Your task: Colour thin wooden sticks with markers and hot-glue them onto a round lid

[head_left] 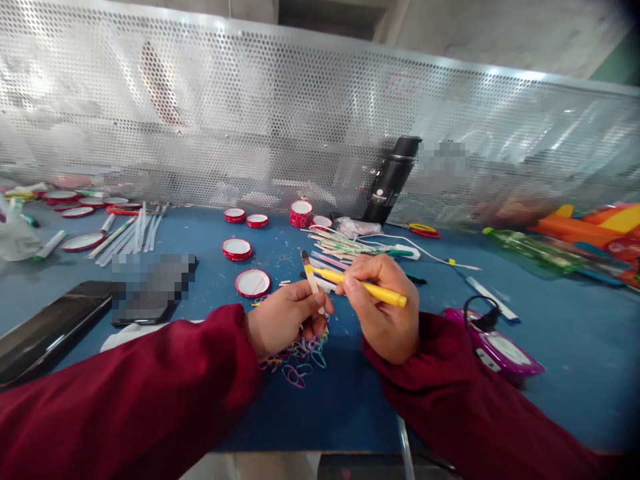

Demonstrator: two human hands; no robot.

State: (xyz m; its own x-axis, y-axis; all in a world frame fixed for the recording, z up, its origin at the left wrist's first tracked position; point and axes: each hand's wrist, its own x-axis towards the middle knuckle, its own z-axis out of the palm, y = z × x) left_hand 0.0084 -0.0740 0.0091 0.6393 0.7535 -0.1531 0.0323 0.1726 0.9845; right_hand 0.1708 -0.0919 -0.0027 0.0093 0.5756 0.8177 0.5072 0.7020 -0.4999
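Blue table (350, 407), perforated metal screen (260, 100) across 12 o'clock. Left to right, clock centred on the stick: red-rimmed lid (253, 283) at 9. Left hand (285, 317) at 7, pinching the pale stick (314, 283) by its lower end. Stick should be light, stiffish, snappable if bent; hold low, off the coloured part. Slim, dark tip, yellowish band below, pale rest. Rubber bands (303, 363) at 6. Yellow marker (383, 293) at 3, nib end by the stick; can't confirm contact. Probably light, rigid, smooth; grip mid-barrel. Right hand (385, 310) has it in a pen grip.
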